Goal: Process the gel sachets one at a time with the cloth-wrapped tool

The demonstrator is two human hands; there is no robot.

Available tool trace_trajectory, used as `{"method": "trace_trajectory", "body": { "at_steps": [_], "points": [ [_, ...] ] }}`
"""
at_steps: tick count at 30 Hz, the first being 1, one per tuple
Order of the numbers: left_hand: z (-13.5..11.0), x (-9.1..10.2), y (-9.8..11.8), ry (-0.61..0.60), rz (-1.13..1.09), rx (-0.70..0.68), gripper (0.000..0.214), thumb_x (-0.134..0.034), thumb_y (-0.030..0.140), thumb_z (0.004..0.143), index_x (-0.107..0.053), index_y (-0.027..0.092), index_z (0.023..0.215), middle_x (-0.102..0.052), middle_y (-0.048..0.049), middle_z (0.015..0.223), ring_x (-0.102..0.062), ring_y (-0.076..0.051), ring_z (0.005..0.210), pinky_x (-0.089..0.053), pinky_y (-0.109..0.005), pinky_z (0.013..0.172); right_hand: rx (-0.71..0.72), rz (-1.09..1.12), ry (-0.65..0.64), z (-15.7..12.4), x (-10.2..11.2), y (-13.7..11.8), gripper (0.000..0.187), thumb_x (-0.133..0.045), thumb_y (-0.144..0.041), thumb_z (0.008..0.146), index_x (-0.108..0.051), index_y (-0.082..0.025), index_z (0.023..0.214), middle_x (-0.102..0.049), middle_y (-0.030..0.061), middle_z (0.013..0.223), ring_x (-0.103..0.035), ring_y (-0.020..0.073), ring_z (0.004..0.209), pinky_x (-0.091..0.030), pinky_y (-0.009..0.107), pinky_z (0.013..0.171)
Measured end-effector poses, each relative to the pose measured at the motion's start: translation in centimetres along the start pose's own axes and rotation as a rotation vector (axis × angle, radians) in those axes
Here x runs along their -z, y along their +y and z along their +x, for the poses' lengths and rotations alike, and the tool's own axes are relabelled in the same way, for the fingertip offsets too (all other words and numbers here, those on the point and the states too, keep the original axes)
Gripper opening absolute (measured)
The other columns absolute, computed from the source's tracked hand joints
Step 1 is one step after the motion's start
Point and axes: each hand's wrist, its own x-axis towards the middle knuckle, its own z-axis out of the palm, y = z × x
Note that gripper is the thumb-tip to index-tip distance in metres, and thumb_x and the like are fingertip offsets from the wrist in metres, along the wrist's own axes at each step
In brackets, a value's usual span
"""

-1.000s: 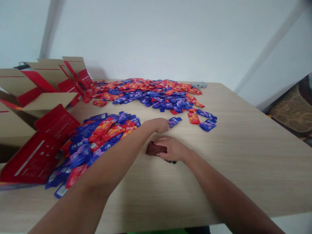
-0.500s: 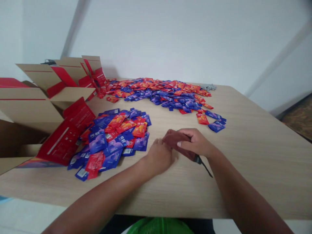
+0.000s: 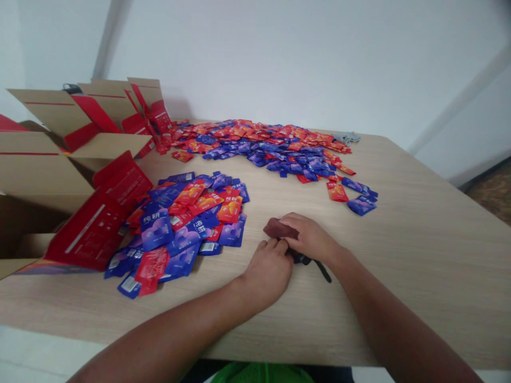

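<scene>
Over the middle of the table, my right hand [image 3: 309,236] is closed around what looks like a maroon folded umbrella [image 3: 275,229], with a black end and a thin black strap [image 3: 322,271] hanging toward me. My left hand [image 3: 269,271] presses against its near side, fingers curled in on it; their tips are partly hidden. Left of my hands lies a loose heap of blue-purple and red-orange sachets [image 3: 191,236], apart from both hands.
Open cardboard boxes with red flaps [image 3: 96,229] stand along the left side. A long pile of sachets [image 3: 259,146] runs along the back wall. Several stray sachets [image 3: 361,205] lie to the right, and a grey cloth [image 3: 346,138] sits at the pile's right end.
The umbrella has been drawn nearer and turned, so less of it shows past my right hand. My left hand has shifted slightly right and closer against it. The view has tilted a little.
</scene>
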Motion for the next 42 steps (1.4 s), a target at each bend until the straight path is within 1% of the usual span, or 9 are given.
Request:
{"method": "trace_trajectory", "body": {
  "at_steps": [8, 14, 20, 24, 26, 29, 32, 36, 42],
  "points": [
    [0.2, 0.3, 0.2, 0.027, 0.010, -0.027, 0.022, -0.057, 0.023, 0.100, -0.078, 0.017, 0.097, -0.068, -0.0166, 0.116, -0.058, -0.034, 0.114, -0.055, -0.049, 0.096, -0.186, -0.117, 0.073, 2.3, -1.1, 2.4, 0.034, -0.073, -0.019, 0.092, -0.076, -0.023, 0.126, -0.077, 0.0085, 0.117, -0.070, 0.0264, 0.105, -0.052, 0.038, 0.094],
    [-0.2, 0.3, -0.5, 0.062, -0.052, -0.106, 0.018, -0.061, 0.023, 0.100, -0.076, 0.015, 0.106, -0.068, -0.0150, 0.117, -0.060, -0.031, 0.120, -0.053, -0.046, 0.110, -0.299, -0.266, 0.178, 2.4, -1.4, 3.7, 0.033, -0.071, -0.024, 0.093, -0.075, -0.019, 0.126, -0.075, 0.0112, 0.116, -0.069, 0.0284, 0.104, -0.052, 0.040, 0.093],
    [0.0, 0.7, -1.7, 0.088, -0.077, -0.140, 0.021, -0.058, 0.020, 0.101, -0.077, 0.015, 0.109, -0.072, -0.0145, 0.123, -0.061, -0.029, 0.131, -0.048, -0.042, 0.121, -0.263, -0.243, 0.294, 1.3, -0.8, 4.7, 0.034, -0.069, -0.026, 0.091, -0.074, -0.020, 0.125, -0.076, 0.0108, 0.117, -0.070, 0.0296, 0.105, -0.054, 0.043, 0.096],
    [0.5, 0.3, -2.6, 0.113, -0.075, -0.113, 0.022, -0.057, 0.017, 0.101, -0.078, 0.016, 0.110, -0.071, -0.0141, 0.131, -0.061, -0.027, 0.131, -0.046, -0.041, 0.124, -0.192, -0.087, 0.453, 0.2, 0.5, 3.1, 0.035, -0.067, -0.027, 0.091, -0.073, -0.023, 0.125, -0.077, 0.0076, 0.116, -0.072, 0.0276, 0.103, -0.056, 0.042, 0.094],
    [0.8, 0.0, -3.1, 0.117, -0.104, -0.090, 0.023, -0.058, 0.014, 0.100, -0.079, 0.017, 0.110, -0.072, -0.0122, 0.128, -0.063, -0.026, 0.126, -0.050, -0.040, 0.119, -0.111, -0.040, 0.412, -0.1, 0.8, 1.9, 0.034, -0.067, -0.026, 0.089, -0.073, -0.025, 0.123, -0.077, 0.0066, 0.114, -0.072, 0.0274, 0.102, -0.057, 0.041, 0.093],
    [0.9, -0.2, -3.5, 0.097, -0.161, -0.055, 0.024, -0.057, 0.014, 0.100, -0.080, 0.018, 0.106, -0.074, -0.0096, 0.115, -0.066, -0.026, 0.116, -0.056, -0.038, 0.108, 0.017, -0.034, 0.236, -0.2, 0.4, 0.6, 0.041, -0.066, -0.019, 0.083, -0.073, -0.025, 0.123, -0.077, 0.0070, 0.120, -0.071, 0.0285, 0.109, -0.056, 0.041, 0.098],
    [0.9, -0.1, -3.6, 0.090, -0.204, -0.043, 0.023, -0.059, 0.013, 0.097, -0.080, 0.018, 0.104, -0.074, -0.0093, 0.110, -0.066, -0.026, 0.115, -0.057, -0.037, 0.105, 0.025, -0.070, 0.148, 0.0, -0.5, 0.5, 0.043, -0.063, -0.015, 0.080, -0.073, -0.024, 0.121, -0.077, 0.0083, 0.119, -0.070, 0.0292, 0.109, -0.055, 0.042, 0.099],
    [0.8, 0.1, -3.5, 0.110, -0.230, -0.051, 0.023, -0.059, 0.013, 0.096, -0.080, 0.018, 0.102, -0.073, -0.0098, 0.113, -0.065, -0.026, 0.116, -0.056, -0.038, 0.107, -0.008, -0.126, 0.115, 0.4, -0.9, 1.7, 0.051, -0.062, -0.014, 0.083, -0.071, -0.025, 0.132, -0.077, 0.0076, 0.128, -0.069, 0.0296, 0.117, -0.053, 0.044, 0.106],
    [0.7, 0.0, -3.5, 0.112, -0.225, -0.069, 0.021, -0.058, 0.014, 0.097, -0.079, 0.019, 0.099, -0.074, -0.0104, 0.115, -0.066, -0.026, 0.116, -0.056, -0.038, 0.108, -0.102, -0.211, 0.183, 1.0, -0.7, 4.4, 0.054, -0.062, -0.017, 0.089, -0.067, -0.023, 0.142, -0.077, 0.0104, 0.131, -0.069, 0.0314, 0.118, -0.053, 0.047, 0.106]
  ]
}}
